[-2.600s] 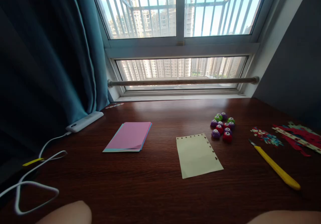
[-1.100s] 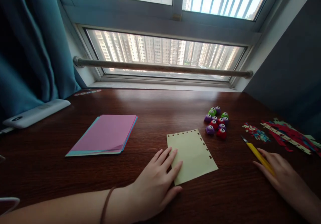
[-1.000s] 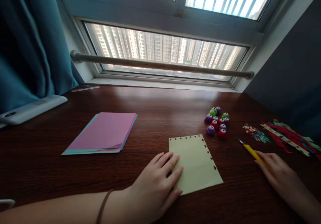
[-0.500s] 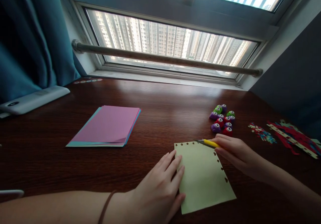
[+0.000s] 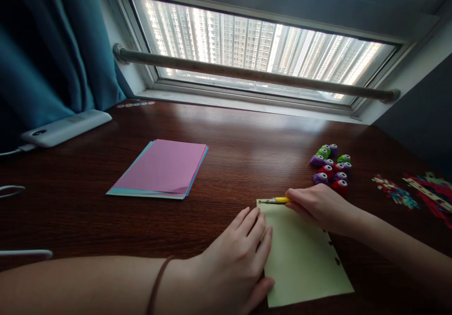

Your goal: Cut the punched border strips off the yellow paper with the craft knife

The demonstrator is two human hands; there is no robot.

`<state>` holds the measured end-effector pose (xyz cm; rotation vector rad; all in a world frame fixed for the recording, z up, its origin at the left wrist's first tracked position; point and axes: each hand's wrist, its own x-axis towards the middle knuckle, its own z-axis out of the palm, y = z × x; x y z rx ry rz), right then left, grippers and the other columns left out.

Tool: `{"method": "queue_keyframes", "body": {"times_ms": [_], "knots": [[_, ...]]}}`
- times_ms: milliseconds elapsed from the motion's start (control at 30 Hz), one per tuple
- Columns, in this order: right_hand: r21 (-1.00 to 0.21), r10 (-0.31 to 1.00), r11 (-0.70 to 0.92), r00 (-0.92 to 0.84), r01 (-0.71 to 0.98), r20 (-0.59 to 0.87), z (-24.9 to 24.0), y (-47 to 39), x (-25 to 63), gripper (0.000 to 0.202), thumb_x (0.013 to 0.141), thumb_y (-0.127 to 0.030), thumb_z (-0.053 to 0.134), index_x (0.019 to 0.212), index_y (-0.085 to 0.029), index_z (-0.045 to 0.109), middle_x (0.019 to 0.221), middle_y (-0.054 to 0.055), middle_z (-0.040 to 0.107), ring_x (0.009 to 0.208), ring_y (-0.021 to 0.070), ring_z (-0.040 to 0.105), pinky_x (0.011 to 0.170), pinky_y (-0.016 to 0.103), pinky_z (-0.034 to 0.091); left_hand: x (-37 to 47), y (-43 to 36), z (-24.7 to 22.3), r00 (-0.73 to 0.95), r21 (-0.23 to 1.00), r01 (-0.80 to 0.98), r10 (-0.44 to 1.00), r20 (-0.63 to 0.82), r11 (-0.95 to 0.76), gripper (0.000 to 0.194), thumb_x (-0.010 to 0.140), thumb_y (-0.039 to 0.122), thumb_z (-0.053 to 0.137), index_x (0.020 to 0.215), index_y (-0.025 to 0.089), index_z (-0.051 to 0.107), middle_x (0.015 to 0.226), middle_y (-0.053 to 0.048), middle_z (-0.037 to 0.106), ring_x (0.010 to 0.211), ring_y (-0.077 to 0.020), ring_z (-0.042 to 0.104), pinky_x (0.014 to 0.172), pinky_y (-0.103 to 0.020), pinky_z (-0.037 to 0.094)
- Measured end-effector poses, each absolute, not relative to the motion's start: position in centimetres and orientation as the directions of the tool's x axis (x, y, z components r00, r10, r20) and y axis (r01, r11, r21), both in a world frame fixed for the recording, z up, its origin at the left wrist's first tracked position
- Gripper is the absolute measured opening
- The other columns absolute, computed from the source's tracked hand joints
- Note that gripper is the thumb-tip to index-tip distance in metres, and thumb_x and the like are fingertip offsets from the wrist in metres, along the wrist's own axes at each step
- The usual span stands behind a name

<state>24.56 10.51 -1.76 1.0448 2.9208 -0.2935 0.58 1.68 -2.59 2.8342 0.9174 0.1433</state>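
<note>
1. Now my left hand lies flat, fingers stretched and close together, on the left edge of the pale yellow sheet, which lies on the dark wooden table directly before me.
2. My right hand is closed around the yellow craft knife; its tip points left, along the far edge of the sheet, just beyond my left fingertips.
3. I judge the step in hand is the start of a cut near this top edge. The next move calls for firm pressure from my left palm and a steady pull of the blade.
4. My left fingers are very near the blade tip, so there is little room there.
5. To the right of my right hand the small paper punches stand close. Left of my left hand, the stack of coloured paper is well apart, with bare wood between.
</note>
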Motion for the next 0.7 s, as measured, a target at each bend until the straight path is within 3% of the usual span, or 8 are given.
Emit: {"method": "queue_keyframes", "body": {"times_ms": [500, 700], "knots": [[-0.129, 0.614, 0.768, -0.779, 0.627, -0.131, -1.77, 10.70, 23.93, 0.021, 0.096, -0.025, 0.033, 0.080, -0.017, 0.044, 0.074, 0.002, 0.056, 0.062, 0.0146, 0.053, 0.055, 0.025, 0.028, 0.70, 1.75, -2.48, 0.800, 0.156, 0.590, 0.599, 0.017, -0.792, 0.057, 0.092, 0.042, 0.032, 0.132, 0.001, 0.032, 0.137, -0.025, 0.026, 0.128, -0.0399, 0.015, 0.107, -0.051, 0.016], [-0.098, 0.603, 0.778, -0.782, 0.620, -0.160, -1.58, 10.55, 24.02, 0.015, 0.094, -0.020, 0.037, 0.082, -0.017, 0.045, 0.075, 0.002, 0.056, 0.064, 0.0153, 0.054, 0.057, 0.025, 0.030, 0.63, 1.82, -2.15, 0.813, 0.141, 0.575, 0.582, 0.008, -0.806, 0.056, 0.093, 0.042, 0.030, 0.131, 0.001, 0.034, 0.134, -0.024, 0.031, 0.126, -0.0409, 0.021, 0.106, -0.052, 0.017]]}}
